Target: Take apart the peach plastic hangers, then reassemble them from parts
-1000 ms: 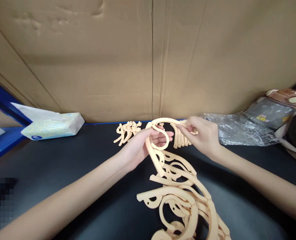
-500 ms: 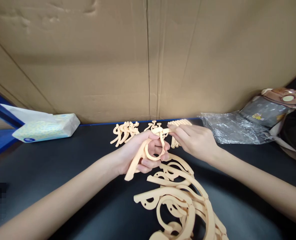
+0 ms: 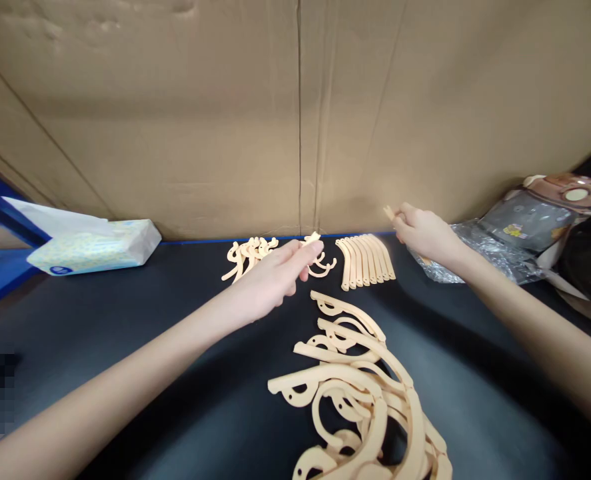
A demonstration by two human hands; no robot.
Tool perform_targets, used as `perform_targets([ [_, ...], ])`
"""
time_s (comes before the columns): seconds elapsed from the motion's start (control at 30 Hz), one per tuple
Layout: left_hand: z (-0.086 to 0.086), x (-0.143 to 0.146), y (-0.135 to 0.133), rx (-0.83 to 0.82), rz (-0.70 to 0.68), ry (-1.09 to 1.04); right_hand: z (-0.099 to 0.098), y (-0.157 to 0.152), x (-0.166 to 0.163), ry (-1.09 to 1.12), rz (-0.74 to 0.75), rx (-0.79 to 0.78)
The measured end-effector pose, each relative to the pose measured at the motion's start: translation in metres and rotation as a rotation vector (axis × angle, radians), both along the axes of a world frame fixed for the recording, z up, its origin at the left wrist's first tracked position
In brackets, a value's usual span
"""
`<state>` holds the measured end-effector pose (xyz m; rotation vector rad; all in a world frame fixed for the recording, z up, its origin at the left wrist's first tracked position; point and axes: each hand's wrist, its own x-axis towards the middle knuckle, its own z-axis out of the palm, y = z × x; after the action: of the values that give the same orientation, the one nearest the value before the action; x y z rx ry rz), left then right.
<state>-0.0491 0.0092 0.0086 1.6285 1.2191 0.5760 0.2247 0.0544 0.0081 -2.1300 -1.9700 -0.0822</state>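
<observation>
My left hand is closed around a beige plastic hanger part, its light end poking out past the thumb. The hand covers most of that part. Off to the right, raised above the table, my right hand grips a slim beige hanger arm whose notched end sticks out by the fingertips. Behind my left hand lie small hooked pieces. Between the hands is a neat row of curved hanger arms. Nearer to me, folding hangers lie in an overlapping pile.
A heap of beige hooks lies at the back left, beyond a tissue pack. Crumpled clear plastic and a grey cup with a brown animal lid stand at the right. A cardboard wall closes off the back.
My hands have moved apart. The right one has gone right and up with a hanger arm; the left has turned over, hiding the hanger part that showed its curved loop before.
</observation>
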Motion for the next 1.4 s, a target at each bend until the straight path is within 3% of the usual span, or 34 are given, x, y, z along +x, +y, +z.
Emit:
perform_targets([
  [0.13, -0.004, 0.003, 0.012, -0.146, 0.071, -0.092, -0.023, 0.011, 0.008, -0.102, -0.073, -0.062],
  [0.3, -0.003, 0.002, 0.008, -0.145, 0.055, -0.077, -0.04, 0.015, 0.005, -0.186, -0.091, -0.126],
  [0.43, -0.003, 0.004, 0.006, -0.153, 0.059, -0.075, -0.043, 0.018, 0.006, -0.213, -0.079, -0.156],
  [0.57, -0.007, 0.019, 0.009, -0.329, 0.067, -0.188, -0.041, 0.018, 0.01, -0.202, -0.05, -0.195],
  [0.9, -0.024, 0.063, 0.046, -0.365, -0.031, -0.331, -0.036, 0.015, 0.016, -0.089, 0.064, -0.226],
  [1.07, -0.027, 0.064, 0.049, -0.294, -0.049, -0.295, -0.034, 0.012, 0.012, -0.096, 0.033, -0.181],
  [1.2, -0.021, 0.055, 0.043, -0.142, -0.015, -0.205, -0.02, -0.002, -0.007, -0.103, 0.002, -0.064],
  [1.33, -0.008, 0.047, 0.037, 0.054, 0.038, -0.151, -0.002, -0.032, -0.044, 0.041, 0.246, -0.039],
  [1.4, -0.003, 0.045, 0.034, 0.121, 0.061, -0.151, 0.002, -0.045, -0.063, 0.291, 0.429, 0.069],
])
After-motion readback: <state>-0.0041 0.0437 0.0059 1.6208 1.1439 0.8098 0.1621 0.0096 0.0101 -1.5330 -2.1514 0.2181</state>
